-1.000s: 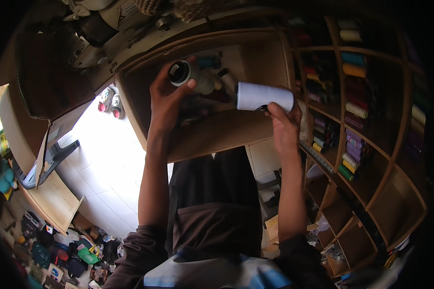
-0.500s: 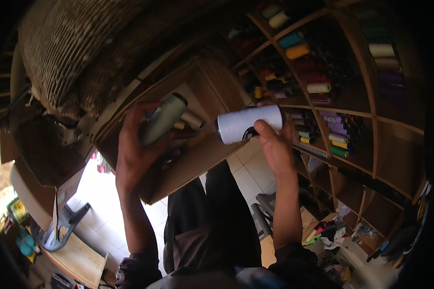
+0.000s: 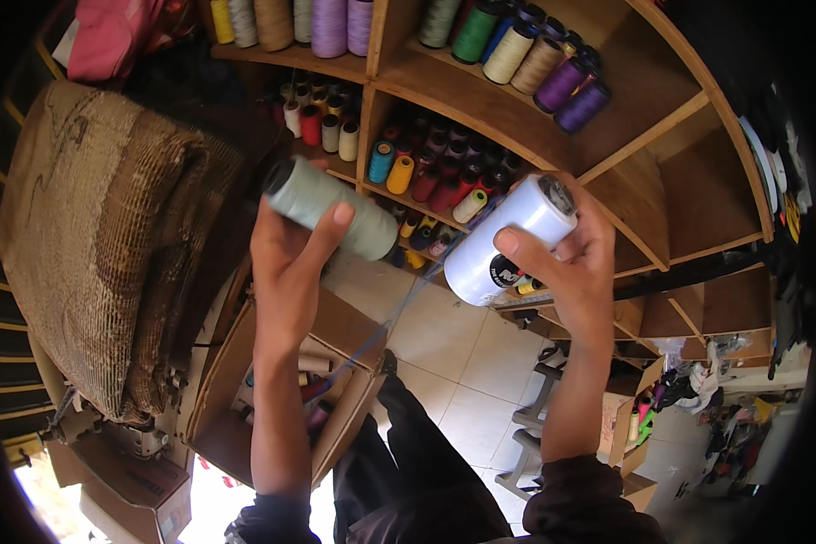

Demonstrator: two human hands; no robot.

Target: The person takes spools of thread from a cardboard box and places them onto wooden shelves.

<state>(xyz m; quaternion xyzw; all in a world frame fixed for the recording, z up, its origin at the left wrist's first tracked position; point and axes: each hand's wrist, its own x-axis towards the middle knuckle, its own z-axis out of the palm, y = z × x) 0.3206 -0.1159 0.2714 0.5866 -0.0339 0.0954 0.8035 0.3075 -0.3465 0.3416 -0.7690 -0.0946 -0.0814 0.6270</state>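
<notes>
My left hand point(image 3: 290, 258) is wrapped round a pale green thread spool point(image 3: 340, 210), its dark core end pointing up and left. In my right hand point(image 3: 567, 263) is a larger white thread spool point(image 3: 508, 240) with a black label, tilted, thumb across its side. A thin bluish strand runs from near the white spool down toward an open cardboard box point(image 3: 346, 422), which lies below and behind my left forearm. Several spools, among them a beige one point(image 3: 314, 363), lie in that box; my forearm hides part of its inside.
A wooden shelf unit point(image 3: 462, 102) with several compartments of coloured thread spools stands ahead and to the right. Folded brown ribbed fabric point(image 3: 100, 245) is piled at left. Tiled floor point(image 3: 435, 335) shows between. At lower right are a grey plastic stool point(image 3: 530, 435) and another cardboard box point(image 3: 618, 426).
My view has swung up toward the shelves. Both hands have lifted their spools away from the box toward the shelf side; the green spool has turned, its dark end now at upper left.
</notes>
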